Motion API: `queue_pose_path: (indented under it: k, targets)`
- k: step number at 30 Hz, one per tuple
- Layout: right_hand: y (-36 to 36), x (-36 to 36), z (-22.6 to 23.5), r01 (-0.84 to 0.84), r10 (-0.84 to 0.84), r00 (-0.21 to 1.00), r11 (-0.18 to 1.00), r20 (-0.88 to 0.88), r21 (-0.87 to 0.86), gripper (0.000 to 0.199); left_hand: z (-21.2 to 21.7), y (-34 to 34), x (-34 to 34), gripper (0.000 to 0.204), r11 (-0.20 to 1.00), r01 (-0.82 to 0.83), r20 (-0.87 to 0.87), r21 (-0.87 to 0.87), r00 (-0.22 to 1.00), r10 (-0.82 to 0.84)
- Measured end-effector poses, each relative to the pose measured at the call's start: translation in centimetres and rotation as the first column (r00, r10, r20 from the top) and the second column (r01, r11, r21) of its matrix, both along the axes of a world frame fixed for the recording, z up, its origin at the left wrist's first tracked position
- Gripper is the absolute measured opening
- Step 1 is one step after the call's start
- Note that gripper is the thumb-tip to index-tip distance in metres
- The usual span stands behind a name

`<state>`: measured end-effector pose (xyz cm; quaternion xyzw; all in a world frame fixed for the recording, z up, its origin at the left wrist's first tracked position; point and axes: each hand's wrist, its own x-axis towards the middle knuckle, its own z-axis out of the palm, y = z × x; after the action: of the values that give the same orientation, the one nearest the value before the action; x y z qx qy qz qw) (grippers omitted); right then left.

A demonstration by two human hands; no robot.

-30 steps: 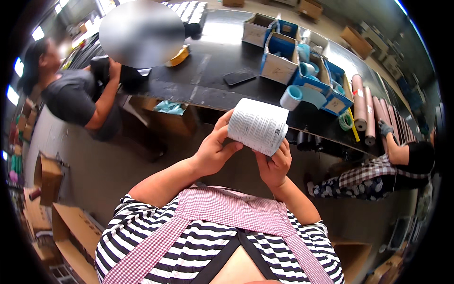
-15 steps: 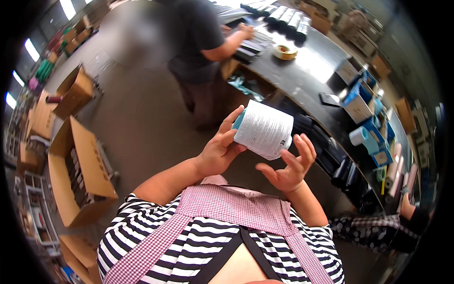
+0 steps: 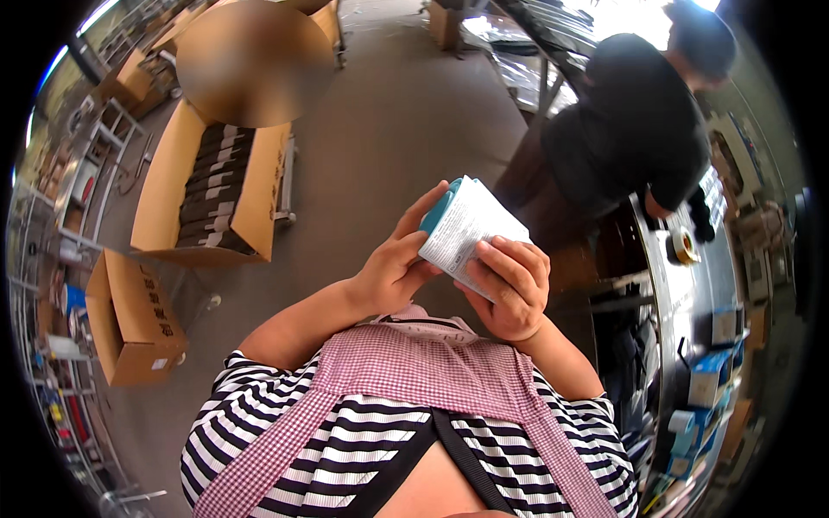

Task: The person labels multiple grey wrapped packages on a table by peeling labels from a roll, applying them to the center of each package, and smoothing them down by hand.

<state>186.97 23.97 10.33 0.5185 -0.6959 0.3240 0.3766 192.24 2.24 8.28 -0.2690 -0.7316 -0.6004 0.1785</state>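
Observation:
I hold a white spool of thread with a teal core end in front of my chest, above the floor. My left hand grips its left side, fingers reaching up to the teal end. My right hand wraps around its lower right side. A white paper label covers the side of the spool that faces me.
A person in dark clothes stands at the dark worktable to the right, where a tape roll and blue-and-white boxes lie. An open carton of dark items and a closed carton sit on the floor at left.
My view has swung left from the worktable toward the floor and cartons. The spool has turned in my hands, and my right hand has closed around it.

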Motion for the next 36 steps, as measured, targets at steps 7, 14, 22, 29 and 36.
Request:
queue_pose_path:
  k: [7,14,22,29,36]
  targets:
    - [-9.3,-9.4,-1.3,-0.218,0.220,0.975,0.975,0.022,-0.050,0.030,-1.5,-7.3,-4.8,0.030,0.964,-0.257,0.026,-0.062,0.966,0.259]
    - [-16.2,-24.0,-2.1,-0.385,0.387,0.915,0.922,0.109,-0.044,0.031,-1.3,-13.0,-16.1,0.030,0.880,-0.433,-0.009,-0.195,0.898,0.440]
    - [-21.8,-38.4,-1.0,-0.497,0.500,0.841,0.865,0.208,-0.067,0.028,-1.2,-17.8,-29.1,0.030,0.858,-0.491,0.013,-0.152,0.867,0.498]
    - [-26.0,-50.0,-2.5,-0.424,0.430,0.871,0.902,0.237,-0.079,0.023,-3.4,-23.1,-42.0,0.031,0.902,-0.416,0.074,-0.111,0.902,0.425]
    - [-30.4,-64.1,-4.1,-0.201,0.208,0.943,0.978,0.260,-0.052,0.022,-5.8,-30.5,-61.4,0.032,0.982,-0.158,0.050,-0.103,0.985,0.164]
